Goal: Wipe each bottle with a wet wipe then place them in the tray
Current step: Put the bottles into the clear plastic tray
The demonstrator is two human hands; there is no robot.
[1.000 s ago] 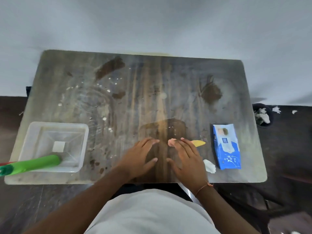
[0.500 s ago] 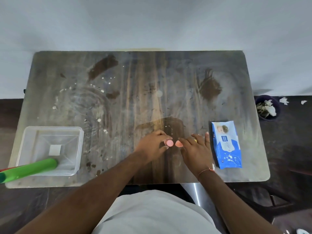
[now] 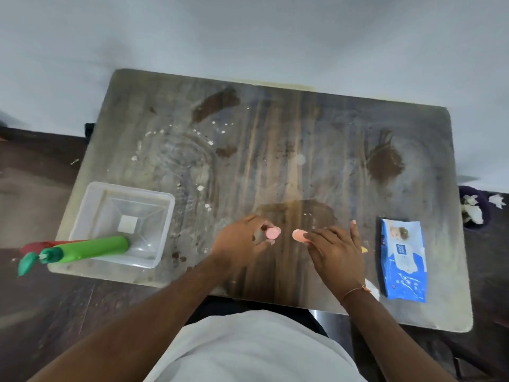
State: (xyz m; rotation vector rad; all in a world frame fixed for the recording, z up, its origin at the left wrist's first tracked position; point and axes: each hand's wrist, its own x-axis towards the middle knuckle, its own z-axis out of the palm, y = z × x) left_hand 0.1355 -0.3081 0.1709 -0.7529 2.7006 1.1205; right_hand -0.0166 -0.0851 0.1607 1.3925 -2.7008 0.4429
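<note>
A worn, stained wooden table carries a clear plastic tray at about eight o'clock. A blue pack of wet wipes lies flat at four o'clock, and both hands rest near the six o'clock edge.

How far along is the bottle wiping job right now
Looks done: a green plastic bottle already lies in the clear plastic tray, its neck overhanging the rim. In hand: the left hand pinches a small pink item, and the right hand holds another pink piece. Left: wiping; the blue wet wipe pack lies untouched beside the right hand.
</note>
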